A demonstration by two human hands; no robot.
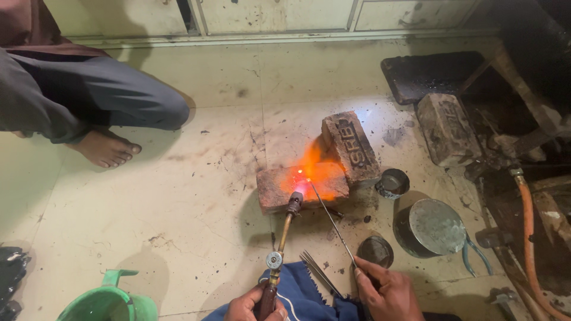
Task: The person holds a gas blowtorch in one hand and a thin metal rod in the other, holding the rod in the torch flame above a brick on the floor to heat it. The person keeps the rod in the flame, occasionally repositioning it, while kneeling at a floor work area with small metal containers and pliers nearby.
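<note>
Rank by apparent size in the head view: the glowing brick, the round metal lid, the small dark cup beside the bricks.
1. glowing brick
2. round metal lid, nearly as large, so the order is unsure
3. small dark cup, clearly smallest

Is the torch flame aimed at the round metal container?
No, the torch in the left hand points its flame at the flat brick.

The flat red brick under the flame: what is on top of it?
On the flat red brick, an orange glow and flame from the brass gas torch, met by the thin metal rod tip. Glare covers any small workpiece. A second brick leans behind.
</note>
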